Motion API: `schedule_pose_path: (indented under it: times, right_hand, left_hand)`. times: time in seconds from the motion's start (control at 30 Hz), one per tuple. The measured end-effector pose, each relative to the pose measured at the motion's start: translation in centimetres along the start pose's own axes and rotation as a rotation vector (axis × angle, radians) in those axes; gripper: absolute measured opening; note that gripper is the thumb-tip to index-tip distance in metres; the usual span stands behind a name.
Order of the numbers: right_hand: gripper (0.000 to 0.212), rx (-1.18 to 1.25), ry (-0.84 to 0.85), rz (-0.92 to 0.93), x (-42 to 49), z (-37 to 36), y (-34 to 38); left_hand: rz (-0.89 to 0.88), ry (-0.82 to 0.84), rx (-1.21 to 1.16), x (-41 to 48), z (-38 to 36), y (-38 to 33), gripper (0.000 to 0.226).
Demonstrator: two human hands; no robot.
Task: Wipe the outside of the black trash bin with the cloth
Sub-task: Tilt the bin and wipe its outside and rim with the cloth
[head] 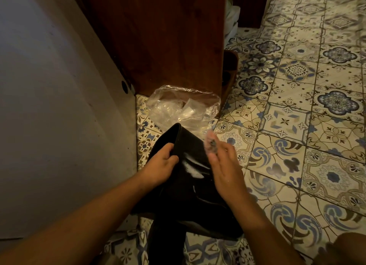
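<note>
- A pale wall [49, 106] fills the left side, plain and a little scuffed, with a small dark round hole low near its edge.
- Next to it stands a dark brown wooden cabinet [158, 37], its side panel reaching down to the floor.
- A clear plastic bag [182, 106] lies crumpled on the floor at the foot of the cabinet, just beyond the bin.
- The left hand [160, 163] is closed over the rim of the black bin [190, 187], thumb on the outside and fingers curled inside.
- The bin is tipped on its side low in the middle, its mouth pointing away toward the bag, a wet shine on its upper side.
- The right hand [223, 162] rests on the bin's right side with fingers stretched out; something small and blurred, perhaps the cloth [211, 144], sits at the fingertips, and I cannot tell whether it is gripped.
- The floor [297, 126] spreads to the right in cream tiles with blue and brown patterns.
</note>
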State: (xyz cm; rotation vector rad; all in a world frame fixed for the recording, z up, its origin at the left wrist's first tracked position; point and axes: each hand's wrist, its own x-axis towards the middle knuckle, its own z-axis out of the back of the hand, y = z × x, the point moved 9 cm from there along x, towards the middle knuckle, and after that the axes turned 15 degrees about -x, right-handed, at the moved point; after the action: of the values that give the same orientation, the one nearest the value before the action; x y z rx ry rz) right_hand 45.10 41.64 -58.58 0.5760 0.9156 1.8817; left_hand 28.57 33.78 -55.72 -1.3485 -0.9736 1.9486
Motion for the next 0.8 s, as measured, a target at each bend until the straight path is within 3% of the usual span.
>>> schedule_pose_path:
  times: [0.1,0.23,0.47,0.63,0.8]
  right_hand:
    - [0.053,0.047,0.088,0.154,0.1,-2.5,4.4]
    - [0.051,-0.015,0.155,0.213,-0.5,-6.1,6.2]
    - [0.053,-0.101,0.156,0.252,-0.9,-7.6,5.8]
    - [0.068,-0.184,0.168,0.168,-0.9,-8.0,2.4]
    - [0.063,-0.25,0.177,0.055,-0.9,-7.2,-2.9]
  left_hand:
    - [-0.104,-0.013,0.066,-0.1,-0.2,-0.9,0.023]
    - [-0.226,0.033,0.087,-0.4,-0.4,-1.9,0.032]
    - [-0.173,0.003,0.017,-0.5,0.2,-1.2,0.043]
    - [-0.069,-0.048,-0.016,-0.3,0.5,-0.2,0.025]
    - [-0.01,-0.027,-0.098,-0.2,0.4,0.3,0.026]
